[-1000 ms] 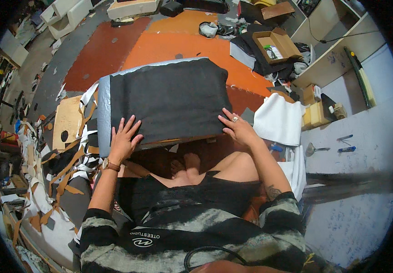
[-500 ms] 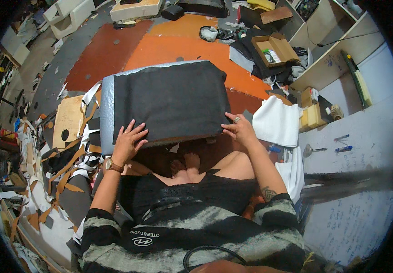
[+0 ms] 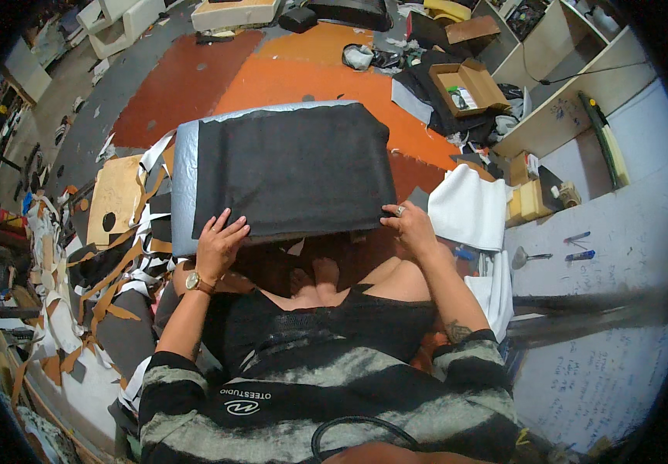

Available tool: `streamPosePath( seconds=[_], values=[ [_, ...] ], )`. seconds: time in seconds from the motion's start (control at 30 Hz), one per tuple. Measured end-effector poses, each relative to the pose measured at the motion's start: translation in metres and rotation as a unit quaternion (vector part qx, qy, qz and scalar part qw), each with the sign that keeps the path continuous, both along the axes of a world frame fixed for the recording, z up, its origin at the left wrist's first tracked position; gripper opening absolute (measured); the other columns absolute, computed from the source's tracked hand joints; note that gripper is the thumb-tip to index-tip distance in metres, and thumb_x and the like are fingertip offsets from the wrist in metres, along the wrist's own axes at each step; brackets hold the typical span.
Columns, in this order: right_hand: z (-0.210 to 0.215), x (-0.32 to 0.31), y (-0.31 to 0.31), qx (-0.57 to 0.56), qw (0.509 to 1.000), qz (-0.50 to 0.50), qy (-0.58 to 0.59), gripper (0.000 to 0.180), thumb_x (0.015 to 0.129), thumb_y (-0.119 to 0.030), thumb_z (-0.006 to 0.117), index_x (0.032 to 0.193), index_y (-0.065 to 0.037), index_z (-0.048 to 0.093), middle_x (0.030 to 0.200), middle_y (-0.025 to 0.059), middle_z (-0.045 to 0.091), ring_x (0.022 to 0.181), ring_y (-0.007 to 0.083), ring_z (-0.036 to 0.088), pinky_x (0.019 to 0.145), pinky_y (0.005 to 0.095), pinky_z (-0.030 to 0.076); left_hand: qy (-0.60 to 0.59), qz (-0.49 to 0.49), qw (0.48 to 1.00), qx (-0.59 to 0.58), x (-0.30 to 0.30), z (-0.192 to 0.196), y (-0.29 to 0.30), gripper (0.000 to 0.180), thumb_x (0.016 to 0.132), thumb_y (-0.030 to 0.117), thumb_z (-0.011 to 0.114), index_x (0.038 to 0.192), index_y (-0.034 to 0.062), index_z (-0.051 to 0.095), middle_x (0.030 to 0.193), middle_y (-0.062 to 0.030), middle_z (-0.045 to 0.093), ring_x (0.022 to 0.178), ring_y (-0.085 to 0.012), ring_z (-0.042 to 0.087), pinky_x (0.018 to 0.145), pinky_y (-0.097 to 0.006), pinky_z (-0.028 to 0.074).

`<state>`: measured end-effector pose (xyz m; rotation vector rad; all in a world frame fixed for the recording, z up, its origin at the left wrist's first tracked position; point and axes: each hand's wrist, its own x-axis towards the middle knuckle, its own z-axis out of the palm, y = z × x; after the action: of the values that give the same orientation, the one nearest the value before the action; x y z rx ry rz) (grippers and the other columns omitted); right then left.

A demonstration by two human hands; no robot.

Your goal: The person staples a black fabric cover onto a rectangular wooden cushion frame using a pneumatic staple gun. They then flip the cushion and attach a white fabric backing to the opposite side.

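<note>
A black fabric sheet (image 3: 295,166) lies over a silver-blue covered block (image 3: 185,185) in front of my lap. The silver-blue surface shows along the block's left side and as a thin strip at the far edge. My left hand (image 3: 222,246) rests on the sheet's near edge, toward the left, fingers extended and slightly apart. At the near right corner, my right hand (image 3: 411,226) pinches the sheet's edge between thumb and fingers. Under the near edge, the block's underside is in shadow.
White and tan offcut strips (image 3: 129,271) pile up at left beside a tan board (image 3: 111,199). Folded white material (image 3: 469,207) lies to the right. Farther off are an open cardboard box (image 3: 469,85) and a white shelf unit (image 3: 550,108). Pens (image 3: 580,255) lie on a white surface.
My right hand has moved slightly nearer me and its fingers have closed on the sheet's corner. The sheet's right edge sits a little farther right. My left hand's fingers are less spread.
</note>
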<state>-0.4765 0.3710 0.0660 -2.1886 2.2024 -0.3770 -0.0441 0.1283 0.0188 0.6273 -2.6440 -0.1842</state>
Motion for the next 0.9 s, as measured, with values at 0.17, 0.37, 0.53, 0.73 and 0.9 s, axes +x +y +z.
streamPosePath(
  seconds=[0.17, 0.37, 0.53, 0.73, 0.9],
  values=[
    [0.005, 0.009, 0.002, -0.010, 0.999, 0.008, 0.030, 0.012, 0.084, -0.018, 0.080, 0.095, -0.014, 0.081, 0.130, 0.0024, 0.071, 0.111, 0.0277, 0.064, 0.093, 0.0416, 0.056, 0.048, 0.003, 0.999, -0.020, 0.002, -0.004, 0.007, 0.020, 0.089, 0.016, 0.077, 0.109, 0.0139, 0.078, 0.134, -0.0010, 0.072, 0.135, -0.0335, 0.058, 0.108, -0.053, 0.046],
    [0.008, 0.010, -0.001, -0.028, 0.995, -0.064, -0.065, 0.030, 0.088, -0.033, 0.079, 0.112, -0.014, 0.078, 0.141, 0.0054, 0.065, 0.122, 0.0334, 0.059, 0.098, 0.0487, 0.052, 0.080, 0.056, 0.994, 0.043, -0.002, 0.029, 0.015, 0.029, 0.091, 0.024, 0.077, 0.117, 0.0129, 0.074, 0.129, -0.0075, 0.070, 0.128, -0.0364, 0.059, 0.108, -0.050, 0.045],
    [-0.007, -0.012, -0.011, 0.027, 0.996, -0.082, -0.014, 0.058, 0.096, -0.037, 0.071, 0.150, -0.024, 0.056, 0.164, 0.0042, 0.044, 0.130, 0.0396, 0.058, 0.103, 0.0519, 0.051, -0.016, 0.134, 0.991, 0.017, -0.022, 0.040, -0.006, 0.047, 0.100, 0.037, 0.066, 0.144, 0.0197, 0.062, 0.155, -0.0084, 0.051, 0.145, -0.0393, 0.043, 0.114, -0.060, 0.036],
    [-0.009, -0.009, -0.010, 0.097, 0.984, -0.123, -0.087, 0.053, 0.096, -0.039, 0.072, 0.147, -0.030, 0.061, 0.167, -0.0008, 0.039, 0.133, 0.0392, 0.057, 0.109, 0.0518, 0.049, -0.169, 0.162, 0.968, 0.087, -0.019, 0.014, -0.015, 0.063, 0.105, 0.048, 0.054, 0.162, 0.0294, 0.038, 0.174, -0.0008, 0.025, 0.156, -0.0428, 0.026, 0.119, -0.073, 0.023],
    [-0.004, -0.005, -0.006, 0.102, 0.983, -0.127, -0.087, 0.050, 0.097, -0.037, 0.071, 0.146, -0.030, 0.062, 0.167, -0.0004, 0.040, 0.138, 0.0369, 0.052, 0.112, 0.0517, 0.047, -0.131, 0.164, 0.973, 0.098, -0.009, 0.003, -0.012, 0.062, 0.105, 0.048, 0.054, 0.162, 0.0292, 0.039, 0.175, -0.0014, 0.023, 0.158, -0.0409, 0.021, 0.119, -0.072, 0.022]
  ],
)
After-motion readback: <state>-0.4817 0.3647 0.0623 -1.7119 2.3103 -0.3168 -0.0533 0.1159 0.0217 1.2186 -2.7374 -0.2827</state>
